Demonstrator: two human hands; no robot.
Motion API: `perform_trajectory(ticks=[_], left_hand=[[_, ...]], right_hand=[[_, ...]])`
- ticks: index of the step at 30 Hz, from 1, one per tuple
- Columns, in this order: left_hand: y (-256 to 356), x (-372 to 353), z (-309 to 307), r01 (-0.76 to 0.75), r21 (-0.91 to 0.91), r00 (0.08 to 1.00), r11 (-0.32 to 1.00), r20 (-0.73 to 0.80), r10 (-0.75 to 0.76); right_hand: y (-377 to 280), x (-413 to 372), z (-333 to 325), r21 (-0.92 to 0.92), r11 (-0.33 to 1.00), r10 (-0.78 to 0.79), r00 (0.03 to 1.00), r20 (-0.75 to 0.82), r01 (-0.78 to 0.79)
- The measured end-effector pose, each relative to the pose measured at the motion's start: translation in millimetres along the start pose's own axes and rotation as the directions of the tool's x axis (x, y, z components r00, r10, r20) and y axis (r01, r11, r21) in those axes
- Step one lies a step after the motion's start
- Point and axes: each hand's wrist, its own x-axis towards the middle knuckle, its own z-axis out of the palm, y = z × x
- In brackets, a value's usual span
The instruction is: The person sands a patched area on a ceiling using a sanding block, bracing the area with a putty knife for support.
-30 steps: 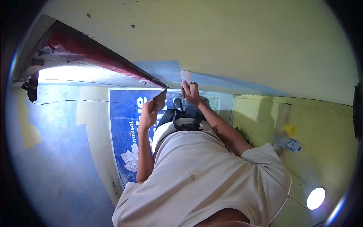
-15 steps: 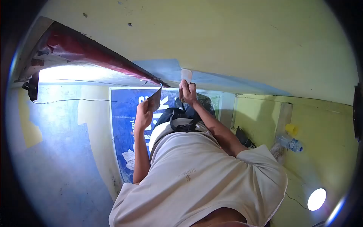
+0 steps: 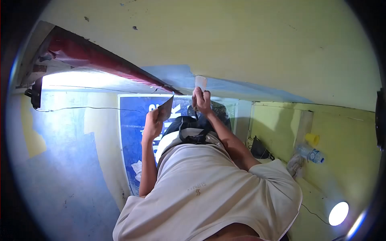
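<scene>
My right hand is closed around a putty knife. Its wide pale blade lies against the wall, over a bluish-grey patch that runs across the yellow paint. Lower and to the left, my left hand grips a thin, dark, flat plate by its edge. The plate is tilted, one corner pointing up towards the wall; its exact kind is not clear. The handle of the putty knife is mostly hidden by my fingers.
A dark red covered beam slants along the upper left above a bright opening. A blue lettered banner is behind my left arm. To the right are a plastic bottle, a yellow cup and a lit round lamp.
The whole view has shifted slightly. Both hands keep their holds, and the putty knife stays at about the same place on the patch.
</scene>
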Motion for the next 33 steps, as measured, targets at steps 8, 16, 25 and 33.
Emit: perform_trajectory(ticks=[8, 16, 25, 33], left_hand=[[-5, 3, 9, -0.027, -0.068, 1.000, 0.997, -0.015, 0.026], [13, -1, 6, -0.020, -0.013, 1.000, 1.000, 0.014, 0.020], [14, 1, 4, -0.044, -0.001, 0.999, 0.999, -0.004, 0.044], [37, 5, 6, -0.046, -0.036, 0.996, 0.998, 0.073, 0.049]], right_hand=[[3, 10, -3, -0.059, 0.996, -0.068, 0.997, 0.030, 0.070], [-6, 7, 4, 0.030, 0.999, -0.020, 0.999, 0.026, 0.020], [-2, -1, 10, 0.110, 0.993, 0.042, 0.999, 0.001, -0.042], [-11, -1, 18, 0.160, 0.987, 0.001, 1.000, -0.015, 0.002]])
